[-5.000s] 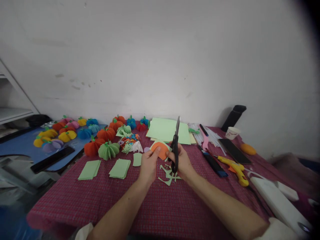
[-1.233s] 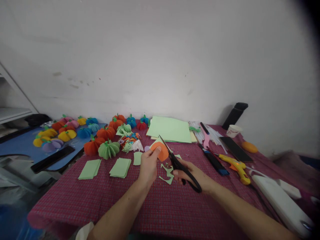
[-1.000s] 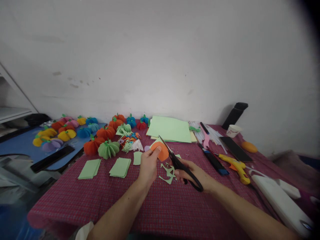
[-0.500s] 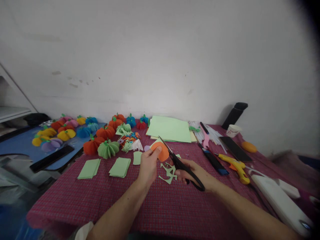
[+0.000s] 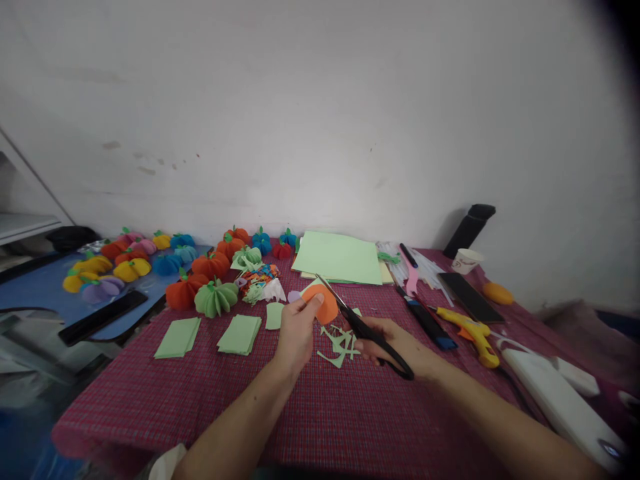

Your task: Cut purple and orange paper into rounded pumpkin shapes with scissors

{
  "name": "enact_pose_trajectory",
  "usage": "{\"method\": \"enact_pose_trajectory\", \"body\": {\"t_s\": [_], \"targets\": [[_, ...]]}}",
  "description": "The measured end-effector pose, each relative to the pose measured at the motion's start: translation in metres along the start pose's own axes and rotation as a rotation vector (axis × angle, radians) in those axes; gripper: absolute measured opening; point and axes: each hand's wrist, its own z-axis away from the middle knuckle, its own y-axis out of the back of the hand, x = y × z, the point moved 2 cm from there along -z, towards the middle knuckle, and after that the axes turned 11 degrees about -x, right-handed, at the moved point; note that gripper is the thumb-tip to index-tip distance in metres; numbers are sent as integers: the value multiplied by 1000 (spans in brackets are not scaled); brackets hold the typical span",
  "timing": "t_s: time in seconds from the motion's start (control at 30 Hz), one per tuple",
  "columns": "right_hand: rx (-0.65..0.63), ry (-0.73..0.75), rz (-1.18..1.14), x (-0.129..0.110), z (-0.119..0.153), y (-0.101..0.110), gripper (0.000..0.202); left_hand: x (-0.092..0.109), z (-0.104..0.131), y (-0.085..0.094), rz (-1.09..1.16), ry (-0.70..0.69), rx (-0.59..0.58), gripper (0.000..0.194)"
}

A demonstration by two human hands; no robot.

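Matt orange paper, metal-bladed scissors, woven tablecloth

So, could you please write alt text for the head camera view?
The left hand pinches a rounded orange paper piece; the right hand holds black-handled scissors at its edge, near pale green paper scraps on a red checked tablecloth. Colourful pleated paper pumpkins stand to the left.

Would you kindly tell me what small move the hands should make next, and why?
I'd probably snip with the scissors along the orange paper, since the right hand has their blades beside its edge, the left hand pinches it, and pale green paper shows past its rim.
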Motion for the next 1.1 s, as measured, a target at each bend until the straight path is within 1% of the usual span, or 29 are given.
{"method": "enact_pose_trajectory", "body": {"t_s": [0.17, 0.33, 0.7, 0.93, 1.1], "targets": [[-22, 19, 4, 1, 1, 2, 34, 0, 0, 0, -10, 6, -14, 19], [-24, 17, 77, -2, 5, 7, 30, 0, 1, 2, -38, 14, -34, 18], [-49, -1, 90, 6, 7, 11, 35, -1, 1, 1, -43, 20, -86, 18], [-81, -12, 113, 8, 13, 19, 31, 0, 3, 0, -60, 60, -123, 21], [-104, -36, 117, 4, 20, 21, 36, -2, 4, 0, -78, 98, -145, 21]]}}
